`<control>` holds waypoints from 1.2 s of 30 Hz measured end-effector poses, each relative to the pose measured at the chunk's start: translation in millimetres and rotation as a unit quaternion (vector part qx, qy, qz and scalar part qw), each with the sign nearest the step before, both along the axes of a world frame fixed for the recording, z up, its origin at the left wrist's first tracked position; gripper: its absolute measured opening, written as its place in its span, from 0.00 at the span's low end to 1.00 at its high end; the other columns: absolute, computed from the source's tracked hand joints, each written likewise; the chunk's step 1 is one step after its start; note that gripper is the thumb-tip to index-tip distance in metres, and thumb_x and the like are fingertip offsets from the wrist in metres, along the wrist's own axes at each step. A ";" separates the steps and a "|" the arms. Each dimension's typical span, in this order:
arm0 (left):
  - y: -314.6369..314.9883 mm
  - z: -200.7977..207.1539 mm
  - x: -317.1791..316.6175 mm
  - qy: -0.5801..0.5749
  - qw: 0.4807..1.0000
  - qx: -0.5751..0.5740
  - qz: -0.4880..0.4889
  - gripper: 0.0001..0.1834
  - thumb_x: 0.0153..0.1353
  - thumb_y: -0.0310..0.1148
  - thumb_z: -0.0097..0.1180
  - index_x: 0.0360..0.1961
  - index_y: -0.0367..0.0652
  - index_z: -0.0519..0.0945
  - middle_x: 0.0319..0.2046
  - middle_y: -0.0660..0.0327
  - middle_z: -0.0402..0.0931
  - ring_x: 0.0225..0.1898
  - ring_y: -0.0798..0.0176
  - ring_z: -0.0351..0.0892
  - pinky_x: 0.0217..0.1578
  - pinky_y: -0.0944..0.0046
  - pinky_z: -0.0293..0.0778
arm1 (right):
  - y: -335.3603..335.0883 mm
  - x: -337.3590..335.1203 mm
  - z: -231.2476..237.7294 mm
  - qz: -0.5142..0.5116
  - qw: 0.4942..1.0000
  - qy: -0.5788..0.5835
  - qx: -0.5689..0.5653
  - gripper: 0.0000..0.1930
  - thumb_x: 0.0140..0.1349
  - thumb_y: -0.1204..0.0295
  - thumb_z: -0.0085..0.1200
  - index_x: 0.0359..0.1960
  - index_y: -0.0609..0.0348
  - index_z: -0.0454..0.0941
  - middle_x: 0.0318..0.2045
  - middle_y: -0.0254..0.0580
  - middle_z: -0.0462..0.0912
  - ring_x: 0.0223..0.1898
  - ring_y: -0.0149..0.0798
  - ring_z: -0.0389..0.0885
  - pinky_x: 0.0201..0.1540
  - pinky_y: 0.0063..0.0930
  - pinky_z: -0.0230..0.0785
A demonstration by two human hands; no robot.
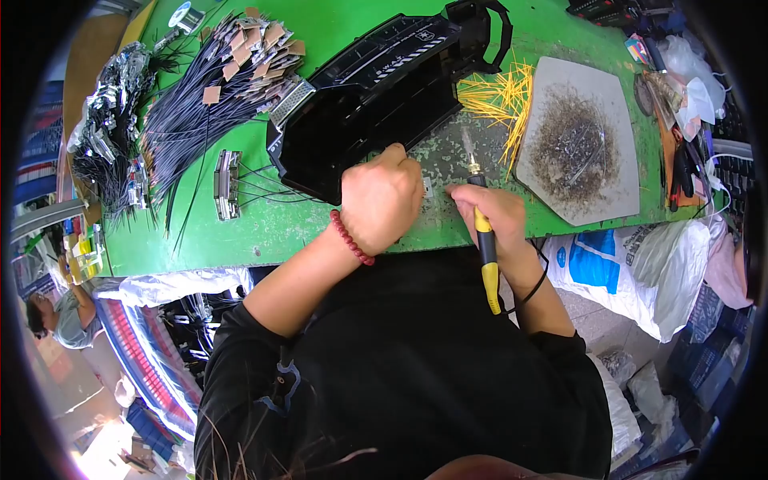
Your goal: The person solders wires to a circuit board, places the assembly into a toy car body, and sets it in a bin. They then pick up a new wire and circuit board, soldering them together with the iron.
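Note:
My right hand (498, 214) grips a black-and-yellow soldering iron (485, 240), its metal tip pointing away from me above the table. My left hand (382, 196), a red bead bracelet at its wrist, is closed against the near edge of a black plastic vehicle-like shell (364, 100). What its fingers hold is hidden. A small pale piece (428, 188) shows between the two hands, too small to name. Left of the shell lies a chrome-coloured part (227, 186), with dark wires running from it toward my left hand.
On the green table (272, 236), dark wires (188, 108) with brown squares lie left, beside silvery parts (116, 96) and a solder spool (186, 18). Yellow wires (504, 96) lie near a debris-covered grey board (536, 172). White sacks (640, 272) sit right below; another person (72, 320) is far left.

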State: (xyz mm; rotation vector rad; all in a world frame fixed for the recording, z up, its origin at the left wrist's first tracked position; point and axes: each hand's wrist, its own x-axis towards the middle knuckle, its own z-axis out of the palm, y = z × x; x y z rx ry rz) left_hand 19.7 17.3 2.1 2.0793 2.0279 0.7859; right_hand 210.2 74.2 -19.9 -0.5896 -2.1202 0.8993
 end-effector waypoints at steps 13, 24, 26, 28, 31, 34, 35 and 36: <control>-0.5 -2.7 0.0 0.010 0.999 -0.032 0.014 0.07 0.52 0.31 0.61 0.19 0.44 0.78 0.24 0.60 0.73 0.23 0.53 0.78 0.23 0.57 0.74 | 8.6 -11.2 5.0 0.076 0.993 -0.051 0.076 0.10 0.53 0.74 0.55 0.39 0.52 0.78 0.19 0.30 0.76 0.20 0.36 0.78 0.22 0.30 0.66; -4.3 -4.2 -1.6 -0.041 0.998 -0.041 0.023 0.06 0.52 0.31 0.62 0.21 0.44 0.79 0.25 0.59 0.74 0.24 0.52 0.78 0.25 0.55 0.75 | 6.3 -14.7 2.6 0.060 0.980 -0.104 0.160 0.09 0.53 0.74 0.57 0.37 0.51 0.78 0.17 0.30 0.73 0.19 0.36 0.75 0.20 0.30 0.65; -4.5 -5.5 -2.7 -0.046 0.997 -0.049 0.028 0.06 0.52 0.31 0.62 0.21 0.44 0.79 0.26 0.60 0.75 0.24 0.52 0.79 0.25 0.55 0.75 | 5.7 -15.4 1.0 0.058 0.982 -0.101 0.150 0.09 0.52 0.75 0.57 0.36 0.51 0.78 0.17 0.30 0.73 0.19 0.36 0.75 0.20 0.30 0.65; -6.8 -4.8 -5.0 -0.050 0.997 -0.057 0.022 0.06 0.52 0.31 0.62 0.21 0.44 0.80 0.26 0.60 0.75 0.24 0.52 0.79 0.25 0.55 0.75 | 4.8 -15.7 -0.9 0.055 0.984 -0.099 0.138 0.09 0.51 0.75 0.58 0.36 0.50 0.78 0.17 0.30 0.74 0.20 0.36 0.76 0.20 0.30 0.65; -5.3 -4.7 -2.1 -0.042 0.999 -0.023 0.019 0.07 0.52 0.31 0.62 0.20 0.44 0.79 0.25 0.60 0.74 0.24 0.52 0.79 0.24 0.56 0.75 | 9.0 -14.4 -3.4 0.027 0.994 -0.060 0.090 0.12 0.50 0.78 0.62 0.37 0.51 0.78 0.23 0.32 0.81 0.21 0.36 0.76 0.22 0.30 0.67; -4.2 -4.0 -1.2 -0.023 0.999 -0.019 0.013 0.07 0.51 0.29 0.61 0.19 0.43 0.78 0.24 0.60 0.73 0.23 0.53 0.78 0.23 0.57 0.74 | 10.7 -3.4 -3.8 -0.010 0.999 -0.018 0.039 0.08 0.56 0.75 0.61 0.38 0.56 0.79 0.36 0.41 0.86 0.24 0.38 0.80 0.27 0.28 0.72; -3.4 -4.2 -1.0 -0.024 0.999 -0.020 0.012 0.07 0.51 0.29 0.61 0.19 0.43 0.78 0.24 0.60 0.73 0.23 0.53 0.78 0.23 0.57 0.74 | 9.2 -0.2 -1.0 -0.012 1.000 -0.008 0.007 0.08 0.58 0.74 0.61 0.39 0.57 0.79 0.35 0.42 0.86 0.27 0.39 0.82 0.30 0.28 0.74; -2.1 -3.9 -1.3 -0.021 1.000 -0.013 0.007 0.07 0.50 0.28 0.61 0.19 0.43 0.77 0.24 0.60 0.73 0.22 0.53 0.78 0.22 0.57 0.74 | 7.0 2.7 2.7 -0.015 1.000 0.003 -0.024 0.08 0.60 0.73 0.60 0.40 0.59 0.79 0.35 0.43 0.86 0.29 0.40 0.84 0.32 0.28 0.75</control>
